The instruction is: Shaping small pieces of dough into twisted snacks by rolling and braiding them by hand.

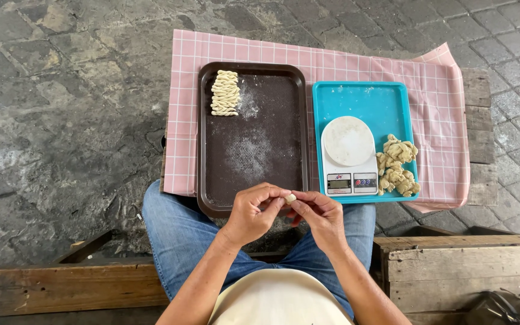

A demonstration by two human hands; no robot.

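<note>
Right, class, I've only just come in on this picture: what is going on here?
A seated person in jeans pinches a small piece of dough between the left hand and the right hand, just over the near edge of a floured brown tray. A neat stack of twisted dough pieces lies in that tray's far left corner. Beside it, a turquoise tray carries a white kitchen scale and a heap of unshaped dough lumps. Both trays sit on a pink checked cloth.

Small grey screen (338, 182) on the white kitchen scale (348, 155) — teal tray (371, 99).
</note>
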